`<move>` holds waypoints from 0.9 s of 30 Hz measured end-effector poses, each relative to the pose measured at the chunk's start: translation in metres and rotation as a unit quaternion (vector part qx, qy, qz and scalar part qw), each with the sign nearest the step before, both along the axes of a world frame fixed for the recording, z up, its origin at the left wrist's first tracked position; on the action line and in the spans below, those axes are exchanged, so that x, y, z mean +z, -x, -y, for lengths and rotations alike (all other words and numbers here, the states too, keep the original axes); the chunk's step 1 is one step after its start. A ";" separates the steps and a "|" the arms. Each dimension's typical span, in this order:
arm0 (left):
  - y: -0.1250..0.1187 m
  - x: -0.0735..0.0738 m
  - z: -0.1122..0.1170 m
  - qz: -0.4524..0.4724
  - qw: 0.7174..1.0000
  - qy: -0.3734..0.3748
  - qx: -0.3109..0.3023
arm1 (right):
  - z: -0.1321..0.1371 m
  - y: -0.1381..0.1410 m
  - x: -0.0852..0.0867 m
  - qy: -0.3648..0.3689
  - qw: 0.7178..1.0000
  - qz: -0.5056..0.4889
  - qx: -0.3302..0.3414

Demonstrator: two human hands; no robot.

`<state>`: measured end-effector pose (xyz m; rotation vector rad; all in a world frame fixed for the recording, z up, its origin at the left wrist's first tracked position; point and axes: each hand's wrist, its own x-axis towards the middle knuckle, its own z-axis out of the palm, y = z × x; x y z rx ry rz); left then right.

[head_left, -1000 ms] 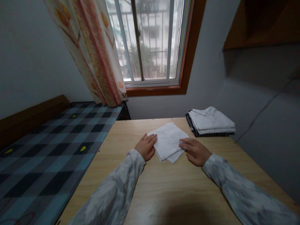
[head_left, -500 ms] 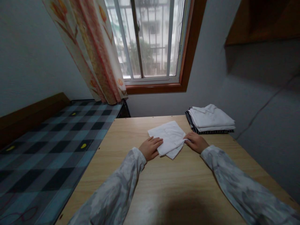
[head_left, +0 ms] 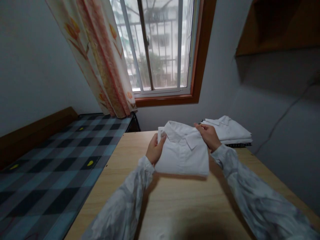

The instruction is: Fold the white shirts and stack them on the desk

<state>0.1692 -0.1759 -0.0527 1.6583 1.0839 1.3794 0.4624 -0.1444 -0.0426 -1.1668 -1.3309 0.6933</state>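
Observation:
A white collared shirt (head_left: pixel 182 158), folded into a neat rectangle, is held up between my two hands with its collar at the far side. My left hand (head_left: pixel 155 148) grips its left edge, thumb on top and the other fingers mostly hidden behind. At the upper right corner, my right hand (head_left: pixel 208 135) pinches the cloth near the collar. The shirt's near edge hangs a little above the wooden table (head_left: pixel 175 203) and casts a shadow there.
Behind my right hand lies a stack of folded white shirts (head_left: pixel 233 130) with dark patterned cloth beneath. A bed with a checked cover (head_left: pixel 62 166) stands to the left. The window (head_left: pixel 160 50), a flowered curtain (head_left: pixel 100 66) and a wall shelf (head_left: pixel 277 30) are beyond.
The white shirt lay flat with its plain side up and both hands on it. Now it is lifted and turned over, collar and front showing, gripped at both sides. The view has tilted slightly upward.

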 end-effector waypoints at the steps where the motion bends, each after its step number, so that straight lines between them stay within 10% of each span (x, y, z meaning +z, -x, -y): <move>1: -0.002 -0.005 -0.005 0.020 0.999 0.027 -0.003 | -0.010 0.001 -0.004 0.027 0.999 -0.018 0.011; 6: 0.005 -0.063 -0.027 -0.005 0.987 0.151 0.057 | -0.040 0.009 -0.061 0.143 0.989 -0.007 -0.021; 11: 0.028 -0.099 -0.028 -0.050 0.979 0.123 0.154 | -0.026 0.006 -0.114 0.086 0.994 0.047 -0.042; 18: 0.039 -0.100 -0.010 -0.185 0.965 0.068 0.174 | 0.012 -0.012 -0.141 0.016 0.967 0.238 -0.090; 27: 0.026 -0.081 -0.027 -0.262 0.938 0.117 0.194 | 0.021 -0.002 -0.132 0.044 0.989 0.138 -0.020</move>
